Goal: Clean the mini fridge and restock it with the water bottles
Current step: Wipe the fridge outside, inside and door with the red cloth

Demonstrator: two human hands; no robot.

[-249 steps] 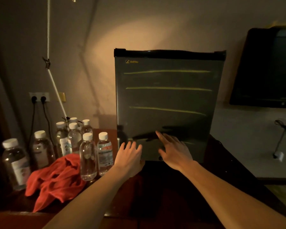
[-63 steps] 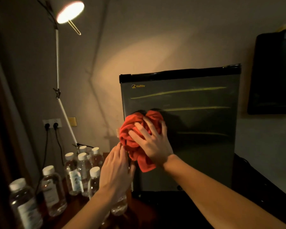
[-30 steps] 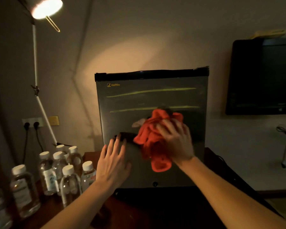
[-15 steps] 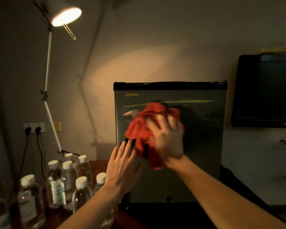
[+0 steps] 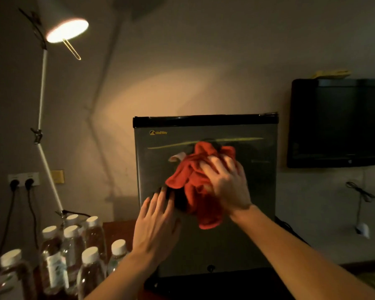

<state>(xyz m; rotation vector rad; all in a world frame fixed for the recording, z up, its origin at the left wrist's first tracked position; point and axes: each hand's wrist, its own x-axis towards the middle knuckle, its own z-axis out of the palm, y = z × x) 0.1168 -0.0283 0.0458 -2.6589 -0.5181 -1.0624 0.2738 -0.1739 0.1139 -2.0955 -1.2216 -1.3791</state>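
Higher on the fridge door (image 5: 206, 241) now, right hand (image 5: 226, 187) fingers spread over red cloth (image 5: 195, 180); left hand (image 5: 155, 226) flat beside.

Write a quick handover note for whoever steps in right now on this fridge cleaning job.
Right hand presses the bunched red cloth against the closed fridge door, mid-wipe.
Left hand rests flat on the door's lower left, fingers straight.
Water bottles stand capped on the table left of the fridge.
Done: part of the door wiped; one yellowish streak remains near the top.
Left: finish the door, clean inside, load the bottles.
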